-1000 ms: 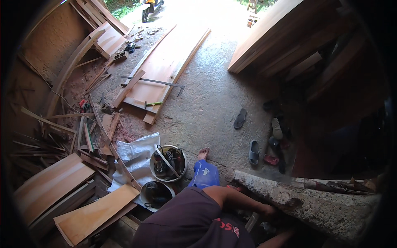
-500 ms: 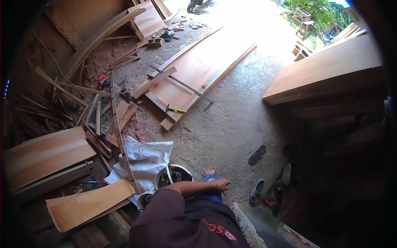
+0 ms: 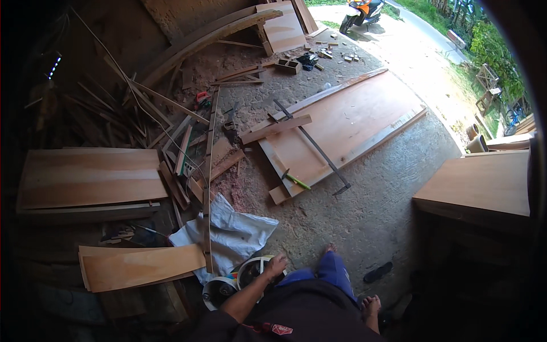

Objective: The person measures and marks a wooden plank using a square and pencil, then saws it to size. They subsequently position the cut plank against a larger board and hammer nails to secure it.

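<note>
My left hand [image 3: 277, 265] is over the rim of a white bucket [image 3: 246, 264] holding dark items, its fingers drawn in and nothing visible in them. I cannot tell whether it touches the rim. Low on the other side, my right hand [image 3: 371, 306] hangs beside my blue trousers [image 3: 335, 273], fingers loosely bent and a little apart, with no object seen. A second bucket [image 3: 219, 290] stands by the first, next to a crumpled white sack [image 3: 239, 231]. Ahead lies a framed wooden panel [image 3: 347, 131] with a long bar clamp [image 3: 313, 145] and a green-handled hammer [image 3: 296, 181] on it.
Plywood sheets [image 3: 91, 176] and curved thin boards [image 3: 142, 267] lie at left, beside scrap wood. A wooden cabinet-like piece [image 3: 478, 182] stands at right. A dark slipper [image 3: 378, 272] lies on the concrete floor. Outside is a parked motorbike [image 3: 364, 12].
The view has swung, so the panel and buckets sit farther right and lower. My left hand has moved from before my body to over the bucket. My right hand has come into view.
</note>
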`<state>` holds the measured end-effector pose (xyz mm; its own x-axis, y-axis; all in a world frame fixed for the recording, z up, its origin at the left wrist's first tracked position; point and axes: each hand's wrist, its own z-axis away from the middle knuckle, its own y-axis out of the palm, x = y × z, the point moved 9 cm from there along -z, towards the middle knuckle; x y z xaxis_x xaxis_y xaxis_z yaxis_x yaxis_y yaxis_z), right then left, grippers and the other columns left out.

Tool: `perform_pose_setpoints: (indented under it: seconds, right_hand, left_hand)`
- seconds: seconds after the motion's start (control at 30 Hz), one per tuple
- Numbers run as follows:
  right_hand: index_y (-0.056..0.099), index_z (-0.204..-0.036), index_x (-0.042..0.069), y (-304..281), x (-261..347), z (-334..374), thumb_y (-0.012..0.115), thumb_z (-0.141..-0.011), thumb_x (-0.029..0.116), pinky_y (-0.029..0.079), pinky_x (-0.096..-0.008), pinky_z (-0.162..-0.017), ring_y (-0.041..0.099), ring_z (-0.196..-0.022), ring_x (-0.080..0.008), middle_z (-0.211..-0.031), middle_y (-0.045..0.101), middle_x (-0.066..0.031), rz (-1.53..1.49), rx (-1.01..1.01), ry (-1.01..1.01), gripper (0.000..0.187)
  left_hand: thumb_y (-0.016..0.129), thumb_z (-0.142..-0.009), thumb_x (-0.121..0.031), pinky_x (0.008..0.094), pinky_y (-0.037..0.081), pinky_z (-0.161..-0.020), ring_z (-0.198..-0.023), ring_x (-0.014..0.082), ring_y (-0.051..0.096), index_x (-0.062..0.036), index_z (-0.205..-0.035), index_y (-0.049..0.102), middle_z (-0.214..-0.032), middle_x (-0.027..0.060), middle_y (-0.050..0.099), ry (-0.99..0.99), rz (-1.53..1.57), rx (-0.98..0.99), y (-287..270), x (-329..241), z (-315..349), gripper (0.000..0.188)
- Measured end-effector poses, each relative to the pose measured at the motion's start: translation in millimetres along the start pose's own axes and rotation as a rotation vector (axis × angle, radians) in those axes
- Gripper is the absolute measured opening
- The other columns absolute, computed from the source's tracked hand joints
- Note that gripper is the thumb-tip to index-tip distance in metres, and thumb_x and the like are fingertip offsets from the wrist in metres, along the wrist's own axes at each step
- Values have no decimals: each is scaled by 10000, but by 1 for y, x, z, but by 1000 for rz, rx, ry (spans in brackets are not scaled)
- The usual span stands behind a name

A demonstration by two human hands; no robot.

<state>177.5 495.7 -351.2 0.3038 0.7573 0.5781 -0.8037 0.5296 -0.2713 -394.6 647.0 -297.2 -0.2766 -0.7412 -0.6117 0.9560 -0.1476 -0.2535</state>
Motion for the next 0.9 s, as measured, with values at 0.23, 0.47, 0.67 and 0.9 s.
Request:
perform_pose_setpoints:
  seconds: [0.23, 0.47, 0.67, 0.9]
  right_hand:
    - [471, -1398, 166, 98, 103, -23, 460, -1007, 114, 467, -391, -483, 562, -588, -232, -838, 579, -96, 119, 200, 318, 395]
    - [503, -1372, 98, 264, 283, -105, 513, -1028, 188, 574, -490, -668, 690, -825, -331, -1041, 660, -172, 544, 312, 135, 355]
    - [421, -1494, 72, 525, 517, -140, 537, -1014, 311, 532, -379, -677, 629, -816, -213, -1069, 630, -99, 494, 436, -329, 549]
    - [473, -1456, 39, 823, 562, -28, 542, -1029, 251, 542, -303, -668, 648, -828, -168, -1104, 669, -130, 413, 674, -540, 482]
  left_hand:
    - [547, -960, -280, 330, 555, -607, -741, 176, 668, -29, -1107, 665, -928, 88, 677, -411, 429, -225, -41, 93, -13, 314]
    - [523, -976, -280, 373, 586, -690, -852, 244, 700, -6, -1201, 653, -1037, 127, 692, -280, 716, -493, -123, 35, -63, 378]
    - [536, -970, -276, 370, 549, -665, -822, 227, 672, -16, -1139, 660, -1049, 111, 678, -140, 807, -488, -222, -72, -118, 334]
    - [530, -949, -259, 360, 520, -680, -774, 173, 620, -32, -1010, 671, -936, 106, 666, -330, 457, -394, -343, -34, -219, 274]
